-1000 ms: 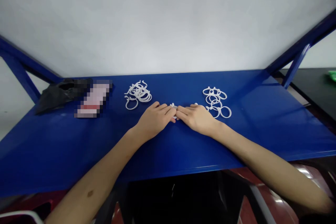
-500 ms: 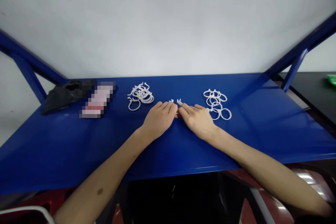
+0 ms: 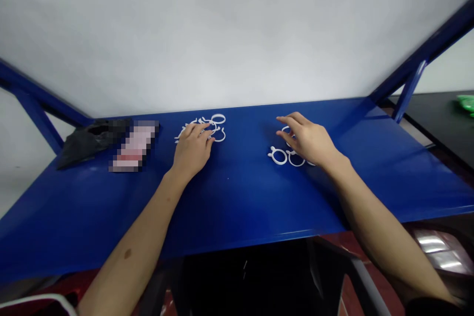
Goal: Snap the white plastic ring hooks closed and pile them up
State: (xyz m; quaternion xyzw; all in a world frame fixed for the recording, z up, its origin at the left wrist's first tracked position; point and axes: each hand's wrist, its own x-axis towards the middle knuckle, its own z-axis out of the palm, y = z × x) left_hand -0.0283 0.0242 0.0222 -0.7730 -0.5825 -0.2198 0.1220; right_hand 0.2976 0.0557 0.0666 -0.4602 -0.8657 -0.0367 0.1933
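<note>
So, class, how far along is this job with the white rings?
Seemingly done: the flat rings spread out beneath the right hand. In hand: the left hand rests on the tangled ring heap, no clear grip. Left: that heap, probably.

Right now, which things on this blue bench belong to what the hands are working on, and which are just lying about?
In hand:
- left pile of white plastic rings, under the left hand
- right group of white plastic rings, under the right hand

Lying about:
- black bag, far left
- pink packet, blurred, beside the bag
- green item, on the dark table to the right
</note>
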